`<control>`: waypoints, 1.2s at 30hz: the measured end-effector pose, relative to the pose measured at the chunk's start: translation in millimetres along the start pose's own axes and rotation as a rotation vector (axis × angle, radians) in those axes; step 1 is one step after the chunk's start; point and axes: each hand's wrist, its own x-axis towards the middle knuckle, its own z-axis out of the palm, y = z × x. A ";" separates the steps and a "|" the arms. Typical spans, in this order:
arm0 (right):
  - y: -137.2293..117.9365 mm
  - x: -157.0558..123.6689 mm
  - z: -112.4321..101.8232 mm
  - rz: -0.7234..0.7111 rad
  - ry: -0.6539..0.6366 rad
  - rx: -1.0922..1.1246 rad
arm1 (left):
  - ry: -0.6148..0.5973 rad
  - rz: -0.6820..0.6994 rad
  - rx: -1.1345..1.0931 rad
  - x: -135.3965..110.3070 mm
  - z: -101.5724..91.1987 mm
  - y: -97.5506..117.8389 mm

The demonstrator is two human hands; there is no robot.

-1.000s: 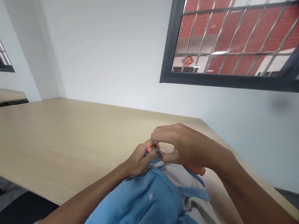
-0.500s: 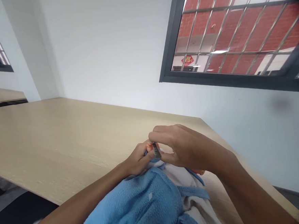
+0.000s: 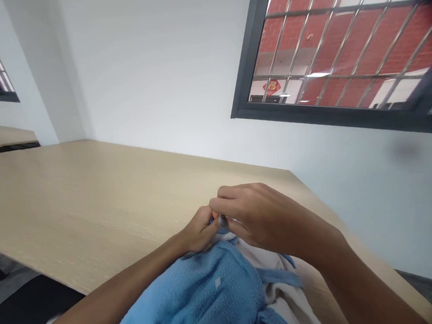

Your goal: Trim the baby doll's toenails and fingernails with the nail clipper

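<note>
Together, the left hand (image 3: 197,230) and right hand (image 3: 270,218) pinch a metal zipper pull (image 3: 223,220) on blue fleece (image 3: 184,297).

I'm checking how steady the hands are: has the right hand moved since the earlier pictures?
Yes: the right hand has shifted left, towards the left hand, with its fingertips now farther from the table's far corner, which stays put.

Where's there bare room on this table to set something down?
The widest bare patch is the light wood tabletop, left of the left forearm, reaching back to the white wall. Only a thin strip remains right of the right forearm. It's crowded over the blue fleece garment, where the left hand and right hand meet around a small metal piece.
</note>
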 end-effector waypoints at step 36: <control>25.1 -7.4 -0.3 -0.029 0.075 0.262 | -0.060 0.028 -0.092 7.3 -2.2 13.2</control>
